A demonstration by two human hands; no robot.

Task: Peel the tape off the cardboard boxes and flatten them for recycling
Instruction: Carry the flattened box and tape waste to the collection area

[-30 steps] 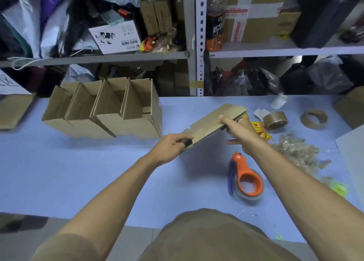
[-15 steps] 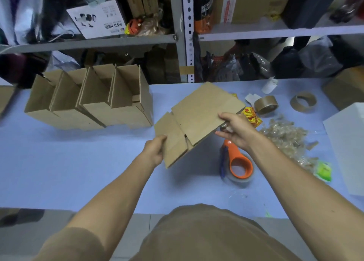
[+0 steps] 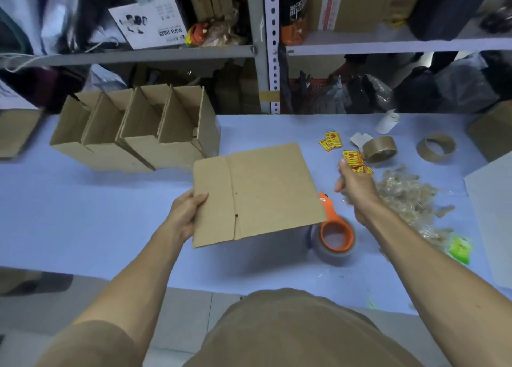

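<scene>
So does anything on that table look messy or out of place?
Mostly the right side: a heap of crumpled tape lies loose on the table, with yellow stickers scattered beside it. The boxes at the back lean to one side rather than standing square. Nothing looks damaged or spilled.

Little print came through legibly. I noted a white card (image 3: 151, 24) on the upper left shelf, lying upside down, with dark characters and a row of small pictures; I could not read them. The dark bottle (image 3: 293, 12) by the shelf post bore pale characters on its label, possibly Chinese. Red print ran down a white strip on the shelf carton (image 3: 357, 3), too blurred. Yellow stickers (image 3: 331, 140) on the table carried red marks, unreadable.
</scene>
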